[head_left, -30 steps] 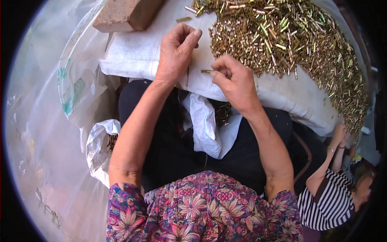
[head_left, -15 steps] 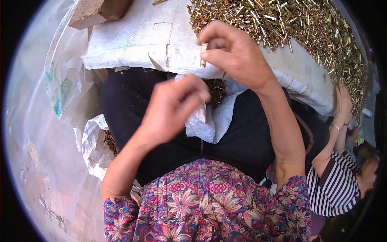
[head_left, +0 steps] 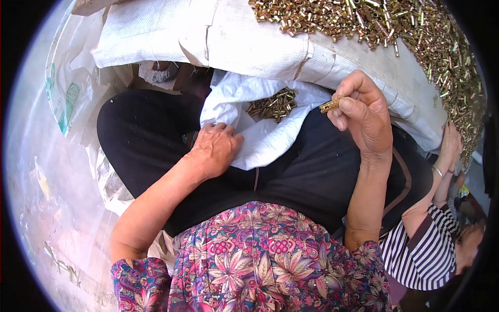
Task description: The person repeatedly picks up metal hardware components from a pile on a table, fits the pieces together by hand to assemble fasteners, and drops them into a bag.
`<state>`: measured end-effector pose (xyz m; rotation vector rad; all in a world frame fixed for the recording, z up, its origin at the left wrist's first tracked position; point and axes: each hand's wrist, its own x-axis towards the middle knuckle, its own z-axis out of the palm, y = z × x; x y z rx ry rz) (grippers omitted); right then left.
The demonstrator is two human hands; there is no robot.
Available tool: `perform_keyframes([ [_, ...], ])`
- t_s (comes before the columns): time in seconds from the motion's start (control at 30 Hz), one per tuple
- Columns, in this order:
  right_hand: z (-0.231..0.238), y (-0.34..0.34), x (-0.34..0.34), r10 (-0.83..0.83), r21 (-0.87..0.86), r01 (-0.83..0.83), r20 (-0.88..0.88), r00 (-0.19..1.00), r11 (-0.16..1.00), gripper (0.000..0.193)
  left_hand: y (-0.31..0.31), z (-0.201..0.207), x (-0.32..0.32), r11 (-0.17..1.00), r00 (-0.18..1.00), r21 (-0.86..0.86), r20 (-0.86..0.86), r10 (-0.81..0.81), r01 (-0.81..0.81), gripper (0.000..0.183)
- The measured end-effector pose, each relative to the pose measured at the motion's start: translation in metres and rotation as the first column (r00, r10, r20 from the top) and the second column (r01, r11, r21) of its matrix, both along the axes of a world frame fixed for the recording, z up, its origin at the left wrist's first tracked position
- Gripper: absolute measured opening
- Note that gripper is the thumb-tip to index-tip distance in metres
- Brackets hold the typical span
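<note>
Between the thumb and fingertips of my right hand is a small brass-coloured slotted metal sleeve, held above my right thigh. My left hand is closed on the near left edge of a white woven sack in my lap, its fingertips partly hidden in the folds. Through the sack's mouth a heap of similar brass-coloured pieces shows. A much larger pile of small brass-coloured metal pieces lies beyond on a raised surface covered with white woven sheeting.
To the right sits a person in a striped top, one hand at the pile's edge. Clear plastic sheeting spreads on the left. A brown block stands at the far left of the covered surface.
My right hand has come back from the covered surface toward my right thigh, still holding a small piece. My left hand has lowered onto the sack's edge, and the sack's mouth is wider.
</note>
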<state>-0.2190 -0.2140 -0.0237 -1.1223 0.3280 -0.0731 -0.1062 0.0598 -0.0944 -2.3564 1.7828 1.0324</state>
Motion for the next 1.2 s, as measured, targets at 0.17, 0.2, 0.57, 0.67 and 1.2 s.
perform_keyframes([
  [0.17,-0.004,0.002,0.007,0.001,-0.029,-0.001,-0.008,1.000,1.000,0.011,0.006,-0.024,0.004,0.967,0.997,0.245,-0.011,-0.070,0.071,0.035],
  [0.2,-0.006,0.001,0.007,-0.007,-0.066,0.007,-0.012,1.000,0.998,0.015,-0.003,-0.020,0.004,0.966,0.997,0.247,-0.043,-0.067,0.076,0.037],
  [0.57,-0.010,0.004,0.014,0.030,-0.203,-0.065,-0.171,0.985,0.977,0.007,-0.019,-0.058,0.013,0.973,0.923,-0.019,-0.322,0.212,-0.230,0.025],
  [0.67,-0.012,0.001,0.014,0.057,-0.248,-0.100,-0.177,0.983,0.964,0.008,-0.025,-0.087,0.029,0.929,0.887,0.082,-0.280,0.368,-0.360,0.033],
  [1.2,-0.023,0.008,0.014,0.083,-0.681,-0.328,-0.366,0.927,0.655,0.013,-0.078,-0.099,-0.050,0.949,0.829,0.312,-0.522,0.199,-0.032,0.046],
])
